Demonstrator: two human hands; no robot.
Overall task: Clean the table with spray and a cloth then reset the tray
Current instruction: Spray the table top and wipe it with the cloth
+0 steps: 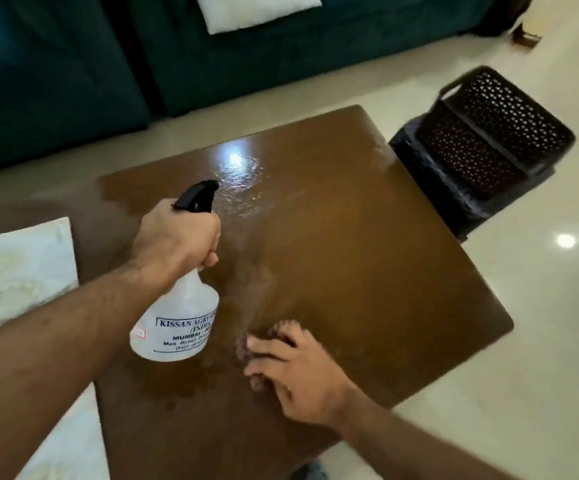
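Light: dim indoor, from overhead
Glare: white patch on the wet table [350,237], far side
Blur: right hand [301,372] smeared
Edges: wide-angle bending

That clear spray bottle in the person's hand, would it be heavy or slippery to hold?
The spray bottle looks like thin translucent plastic, so probably light; how full it is I cannot tell. The left hand grips its narrow neck under the black trigger, which likely keeps it from slipping. The wet sheen on the table suggests it could slide if set down.

A home living room. A low, glossy brown wooden table [350,237] stands on pale polished floor tiles [540,306]; beyond the table, a dark teal upholstered sofa [73,81] with a white cushion [256,8]; beside the table's right edge, a dark perforated plastic basket [488,140].
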